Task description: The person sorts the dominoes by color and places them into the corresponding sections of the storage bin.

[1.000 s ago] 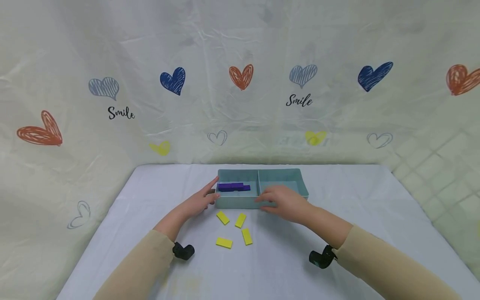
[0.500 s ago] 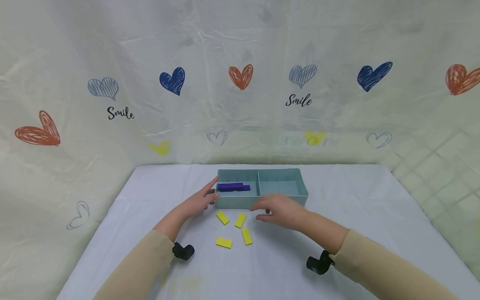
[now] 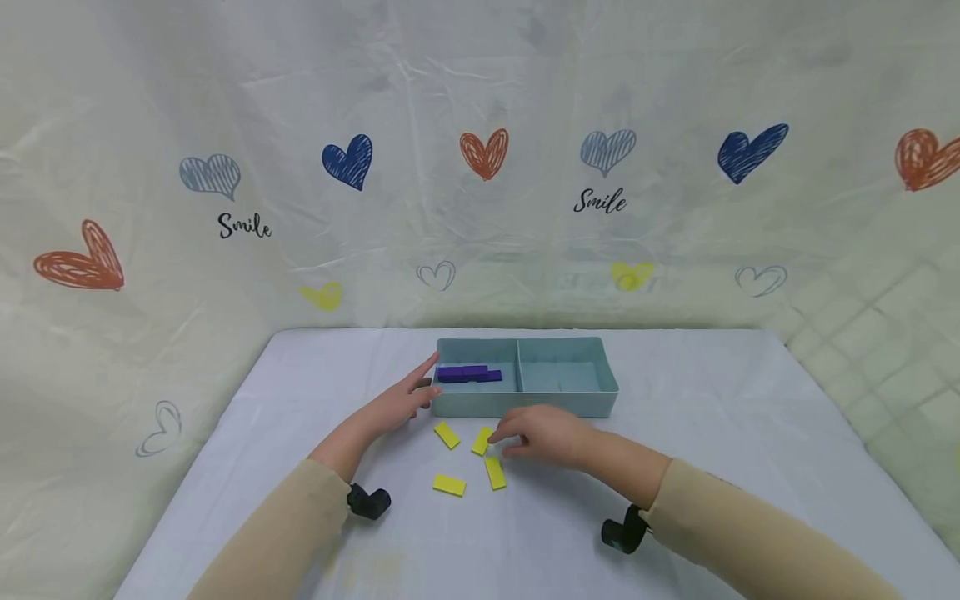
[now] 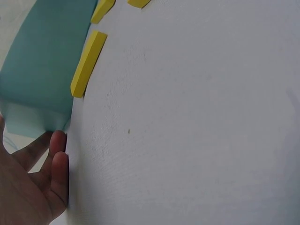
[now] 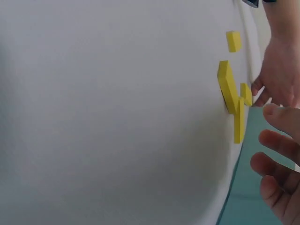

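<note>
A teal two-compartment box stands near the back of the table. My left hand rests against its left end, fingers extended; the left wrist view shows those fingertips at the box wall. Several purple blocks lie in the left compartment. In front of the box my right hand hovers, its fingers loosely bent and holding nothing. Its fingertips are beside one yellow block; whether they touch it I cannot tell. Another yellow block lies just below. Further left are a third yellow block and one lower yellow block.
A white cloth covers the table. A divider splits the box, and its right compartment shows a bare floor. Behind hangs a pale curtain printed with hearts. Black cameras are strapped to both wrists.
My right hand has moved from the front edge of the box's right compartment down and left to the yellow blocks. The left hand has stayed at the box's left end.
</note>
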`<action>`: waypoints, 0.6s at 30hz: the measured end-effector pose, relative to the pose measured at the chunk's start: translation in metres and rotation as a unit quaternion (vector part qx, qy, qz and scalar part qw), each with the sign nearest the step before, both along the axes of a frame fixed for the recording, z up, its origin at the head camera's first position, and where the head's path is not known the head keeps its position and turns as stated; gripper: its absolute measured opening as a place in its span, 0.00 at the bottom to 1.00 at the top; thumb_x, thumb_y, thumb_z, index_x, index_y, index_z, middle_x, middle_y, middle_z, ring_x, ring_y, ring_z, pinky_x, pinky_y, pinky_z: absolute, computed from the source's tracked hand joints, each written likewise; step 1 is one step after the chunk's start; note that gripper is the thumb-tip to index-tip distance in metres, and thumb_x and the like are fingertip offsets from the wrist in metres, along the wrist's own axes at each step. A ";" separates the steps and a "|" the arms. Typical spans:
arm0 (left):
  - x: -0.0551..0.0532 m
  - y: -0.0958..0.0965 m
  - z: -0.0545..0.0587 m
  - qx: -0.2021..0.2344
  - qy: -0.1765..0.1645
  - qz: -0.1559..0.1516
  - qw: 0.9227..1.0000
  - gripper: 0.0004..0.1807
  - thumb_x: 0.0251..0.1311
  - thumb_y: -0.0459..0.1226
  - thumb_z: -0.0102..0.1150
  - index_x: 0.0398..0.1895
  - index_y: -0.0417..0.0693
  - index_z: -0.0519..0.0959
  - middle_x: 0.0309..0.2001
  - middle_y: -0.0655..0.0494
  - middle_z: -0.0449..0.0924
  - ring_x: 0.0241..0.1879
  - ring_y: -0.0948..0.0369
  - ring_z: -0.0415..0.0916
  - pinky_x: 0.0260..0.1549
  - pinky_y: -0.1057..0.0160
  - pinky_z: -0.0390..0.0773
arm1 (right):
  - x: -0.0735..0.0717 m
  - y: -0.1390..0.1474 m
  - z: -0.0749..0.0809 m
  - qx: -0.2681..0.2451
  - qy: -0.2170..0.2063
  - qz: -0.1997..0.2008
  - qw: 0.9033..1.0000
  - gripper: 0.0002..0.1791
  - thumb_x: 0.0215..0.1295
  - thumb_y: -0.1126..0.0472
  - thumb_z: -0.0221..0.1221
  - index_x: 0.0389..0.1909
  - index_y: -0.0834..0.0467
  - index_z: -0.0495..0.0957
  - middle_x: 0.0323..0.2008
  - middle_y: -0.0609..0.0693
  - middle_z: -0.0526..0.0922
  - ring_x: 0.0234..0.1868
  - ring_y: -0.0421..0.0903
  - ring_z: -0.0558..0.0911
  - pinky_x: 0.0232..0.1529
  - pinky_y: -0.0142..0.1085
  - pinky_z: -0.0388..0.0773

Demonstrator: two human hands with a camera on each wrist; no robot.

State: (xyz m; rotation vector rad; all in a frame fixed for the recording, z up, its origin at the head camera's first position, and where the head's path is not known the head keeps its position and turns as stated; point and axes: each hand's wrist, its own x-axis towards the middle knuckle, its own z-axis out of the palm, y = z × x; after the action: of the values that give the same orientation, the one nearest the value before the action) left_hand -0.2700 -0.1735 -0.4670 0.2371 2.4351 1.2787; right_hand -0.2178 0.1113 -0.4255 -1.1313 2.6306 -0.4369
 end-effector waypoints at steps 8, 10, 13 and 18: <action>-0.001 0.000 0.001 -0.011 0.001 0.008 1.000 0.36 0.72 0.55 0.47 0.77 0.82 0.44 0.74 0.47 0.60 0.58 0.51 0.75 0.59 0.43 0.71 | -0.001 -0.002 -0.007 -0.001 -0.039 0.055 0.998 0.16 0.65 0.63 0.64 0.51 0.43 0.86 0.50 0.35 0.83 0.53 0.36 0.79 0.47 0.29 0.77; -0.001 0.000 0.001 -0.011 0.000 0.009 1.000 0.36 0.72 0.55 0.47 0.77 0.83 0.44 0.74 0.47 0.60 0.57 0.51 0.75 0.59 0.43 0.71 | -0.002 -0.003 -0.008 0.003 -0.049 0.061 0.997 0.16 0.66 0.63 0.64 0.51 0.43 0.86 0.50 0.33 0.82 0.54 0.35 0.79 0.48 0.29 0.77; -0.001 0.001 0.001 -0.010 -0.001 0.009 1.000 0.36 0.72 0.55 0.47 0.77 0.83 0.44 0.74 0.47 0.60 0.57 0.50 0.75 0.58 0.43 0.72 | -0.002 -0.005 -0.010 0.006 -0.057 0.070 0.996 0.16 0.66 0.63 0.64 0.51 0.41 0.86 0.50 0.32 0.82 0.54 0.34 0.78 0.49 0.29 0.77; -0.001 0.001 0.000 -0.004 -0.001 0.005 1.000 0.36 0.72 0.54 0.47 0.78 0.81 0.43 0.73 0.46 0.61 0.58 0.50 0.74 0.58 0.44 0.72 | -0.003 -0.008 -0.016 0.027 -0.050 0.086 0.995 0.16 0.66 0.61 0.64 0.50 0.39 0.86 0.50 0.31 0.82 0.54 0.33 0.78 0.53 0.30 0.76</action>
State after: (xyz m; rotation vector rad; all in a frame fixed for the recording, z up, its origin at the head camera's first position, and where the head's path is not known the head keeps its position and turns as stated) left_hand -0.2708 -0.1730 -0.4674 0.2211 2.4423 1.2740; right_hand -0.2205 0.1037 -0.4416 -1.2699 2.4202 -0.3745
